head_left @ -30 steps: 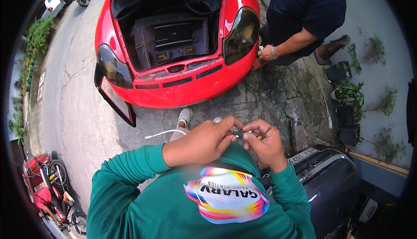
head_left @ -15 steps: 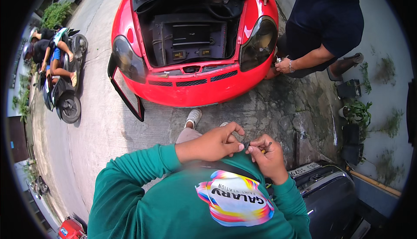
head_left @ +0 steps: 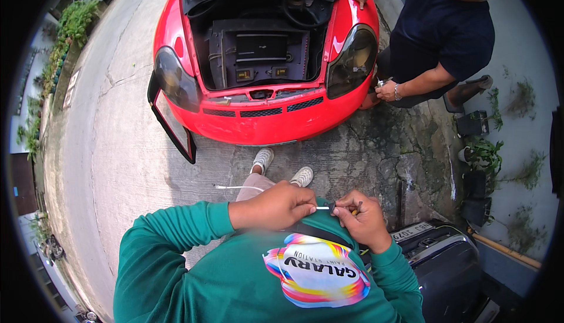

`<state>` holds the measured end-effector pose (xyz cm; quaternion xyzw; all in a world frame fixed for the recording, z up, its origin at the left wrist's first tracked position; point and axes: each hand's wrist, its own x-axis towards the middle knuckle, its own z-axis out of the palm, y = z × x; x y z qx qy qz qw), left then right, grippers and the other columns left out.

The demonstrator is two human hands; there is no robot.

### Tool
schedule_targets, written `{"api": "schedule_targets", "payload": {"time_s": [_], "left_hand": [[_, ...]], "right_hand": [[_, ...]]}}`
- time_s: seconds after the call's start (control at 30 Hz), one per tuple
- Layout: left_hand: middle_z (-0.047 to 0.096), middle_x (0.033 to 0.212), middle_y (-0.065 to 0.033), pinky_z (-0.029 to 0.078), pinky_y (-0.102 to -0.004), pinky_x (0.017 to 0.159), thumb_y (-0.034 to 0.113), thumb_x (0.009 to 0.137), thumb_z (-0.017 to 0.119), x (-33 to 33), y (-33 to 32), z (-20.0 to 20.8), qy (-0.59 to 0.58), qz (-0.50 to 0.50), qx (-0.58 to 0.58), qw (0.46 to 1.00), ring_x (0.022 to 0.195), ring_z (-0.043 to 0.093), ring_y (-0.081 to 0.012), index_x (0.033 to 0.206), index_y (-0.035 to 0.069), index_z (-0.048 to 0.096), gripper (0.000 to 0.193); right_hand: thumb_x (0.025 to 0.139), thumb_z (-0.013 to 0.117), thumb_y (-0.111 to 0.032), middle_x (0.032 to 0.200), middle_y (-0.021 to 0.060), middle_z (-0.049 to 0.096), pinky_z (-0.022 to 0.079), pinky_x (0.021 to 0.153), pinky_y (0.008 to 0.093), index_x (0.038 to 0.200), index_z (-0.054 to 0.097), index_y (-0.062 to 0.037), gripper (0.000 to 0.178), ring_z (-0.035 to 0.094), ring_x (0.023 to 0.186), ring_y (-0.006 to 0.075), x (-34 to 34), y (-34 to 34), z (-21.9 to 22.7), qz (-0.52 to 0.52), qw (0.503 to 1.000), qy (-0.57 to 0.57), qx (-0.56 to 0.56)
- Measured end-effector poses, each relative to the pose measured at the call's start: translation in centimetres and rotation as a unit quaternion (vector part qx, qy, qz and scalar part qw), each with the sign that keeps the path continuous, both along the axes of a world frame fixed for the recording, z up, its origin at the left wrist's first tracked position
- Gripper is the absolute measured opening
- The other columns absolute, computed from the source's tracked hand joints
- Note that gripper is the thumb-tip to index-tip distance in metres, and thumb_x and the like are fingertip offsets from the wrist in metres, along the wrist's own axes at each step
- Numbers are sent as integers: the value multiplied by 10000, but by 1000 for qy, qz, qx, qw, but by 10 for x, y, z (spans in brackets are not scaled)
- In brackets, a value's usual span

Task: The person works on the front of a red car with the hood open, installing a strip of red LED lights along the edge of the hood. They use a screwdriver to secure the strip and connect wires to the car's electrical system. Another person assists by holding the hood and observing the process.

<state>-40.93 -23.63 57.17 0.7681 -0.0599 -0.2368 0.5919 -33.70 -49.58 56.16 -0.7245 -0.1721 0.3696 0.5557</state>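
My left hand point(head_left: 273, 207) is closed, thumb and fingers pinching a thin white cord point(head_left: 322, 208). One part of the cord sticks out toward my right hand, and another length trails out on the left over my leg. My right hand point(head_left: 363, 220) is closed on a small dark piece point(head_left: 332, 208), which meets the cord's end or lies right beside it. A bit of yellow and a dark tip show among the right fingers; what they belong to is hidden. Both hands are close together in front of my green shirt point(head_left: 235, 270).
Ahead stands a red car point(head_left: 258, 126), its front compartment uncovered, with a black box-shaped unit point(head_left: 261, 48) inside. A black-framed panel point(head_left: 170, 120) leans by its left headlight. At right, a person in dark clothes point(head_left: 440, 35) touches the car. A dark vehicle point(head_left: 440, 264) is close at lower right.
The white cord has come into view in my left hand, whose fingers have closed. Both hands have lowered slightly. The motorcycle with its riders has left the view at left.
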Motion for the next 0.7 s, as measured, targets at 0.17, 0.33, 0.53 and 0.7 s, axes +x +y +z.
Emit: {"api": "schedule_targets", "payload": {"time_s": [0.17,0.33,0.53,0.7], "left_hand": [[704,814,-215,528,-503,715,166,991,669,-3,-3,-1,-19,8,14,1000,797,700,-426,972,17,682,151],[685,743,-156,514,-411,643,148,983,704,-1,-6,-8,-43,17,59,997,685,698,-327,962,28,669,126],[740,850,-162,553,-407,709,179,1000,701,11,37,1,5,-1,60,998,756,731,-330,1083,39,729,165],[773,955,-146,547,-462,819,284,1030,653,15,57,-6,13,-131,130,983,849,742,-343,1310,146,704,316]], "right_hand": [[942,760,-39,839,92,768,549,652,273,944,668,3,101,735,765,111,-6,8,-5,-18,999,29,31],[958,745,-52,861,91,779,548,649,271,947,671,19,103,735,766,114,-2,18,-1,39,999,-36,-2],[1014,667,-40,899,95,774,464,544,226,1077,702,11,88,593,630,60,18,7,-3,-47,995,77,39],[1007,671,-37,909,94,773,490,568,230,1101,689,1,103,605,642,69,27,1,-11,-31,991,123,52]]}}
